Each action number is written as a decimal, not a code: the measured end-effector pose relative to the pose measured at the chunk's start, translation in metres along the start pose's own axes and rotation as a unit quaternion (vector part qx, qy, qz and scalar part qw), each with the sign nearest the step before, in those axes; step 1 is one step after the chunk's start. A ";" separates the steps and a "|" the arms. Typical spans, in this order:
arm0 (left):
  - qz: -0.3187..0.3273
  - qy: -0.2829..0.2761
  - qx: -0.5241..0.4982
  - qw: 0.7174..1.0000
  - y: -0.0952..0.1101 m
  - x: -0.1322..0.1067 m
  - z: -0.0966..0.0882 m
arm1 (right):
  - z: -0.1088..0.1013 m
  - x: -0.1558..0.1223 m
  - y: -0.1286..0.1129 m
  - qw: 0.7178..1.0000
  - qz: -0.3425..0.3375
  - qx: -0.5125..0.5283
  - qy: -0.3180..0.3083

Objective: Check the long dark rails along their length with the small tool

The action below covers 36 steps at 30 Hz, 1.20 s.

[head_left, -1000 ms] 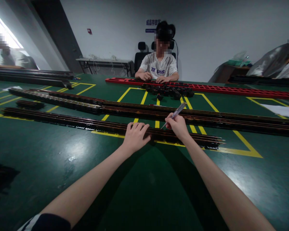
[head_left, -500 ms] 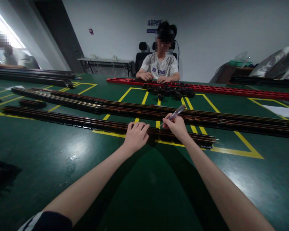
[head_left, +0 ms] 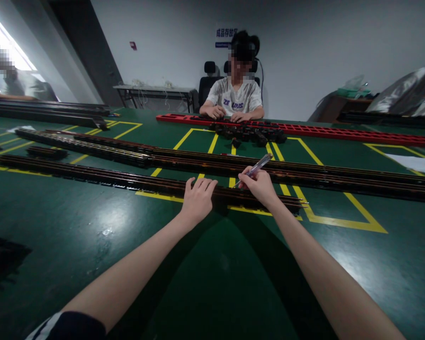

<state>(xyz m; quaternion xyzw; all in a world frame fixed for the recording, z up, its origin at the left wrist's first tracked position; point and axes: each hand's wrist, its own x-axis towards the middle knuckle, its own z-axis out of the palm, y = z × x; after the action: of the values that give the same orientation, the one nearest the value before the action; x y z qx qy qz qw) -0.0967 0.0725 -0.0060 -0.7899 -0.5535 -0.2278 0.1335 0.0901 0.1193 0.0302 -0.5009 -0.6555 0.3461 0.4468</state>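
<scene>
A long bundle of thin dark strips with brownish edges lies across the near side of the green table. My left hand grips it near the middle from above, fingers arched over the strips and thumb hidden. To the right, my right hand is closed around a pen. The pen slants, its upper end up to the right and its tip down over the same bundle; whether it touches cannot be made out. Uneven strip ends poke out at the bundle's right end.
Another long row of dark strips runs behind. Farther back lie a red slotted rail and a heap of black parts, where a co-worker sits. Yellow tape marks the green table. Dark pieces lie near left.
The near bundle has slid to the left, its right end now closer to my right hand. My left hand has shifted slightly left with it. My right hand and the pen stay almost in place.
</scene>
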 end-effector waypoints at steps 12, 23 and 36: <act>0.029 -0.011 -0.063 0.998 -0.005 0.002 0.000 | -0.002 0.003 0.007 0.998 0.017 0.053 0.001; 0.037 -0.024 -0.079 0.996 -0.005 0.001 -0.003 | -0.004 0.004 0.011 0.997 0.029 0.068 0.017; 0.028 -0.021 -0.034 0.999 -0.002 0.003 0.001 | -0.002 0.005 0.013 0.997 0.024 0.072 0.020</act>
<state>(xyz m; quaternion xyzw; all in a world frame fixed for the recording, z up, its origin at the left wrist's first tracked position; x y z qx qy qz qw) -0.0980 0.0757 -0.0052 -0.8137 -0.5260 -0.2259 0.1007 0.0962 0.1270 0.0209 -0.4901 -0.6075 0.3931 0.4860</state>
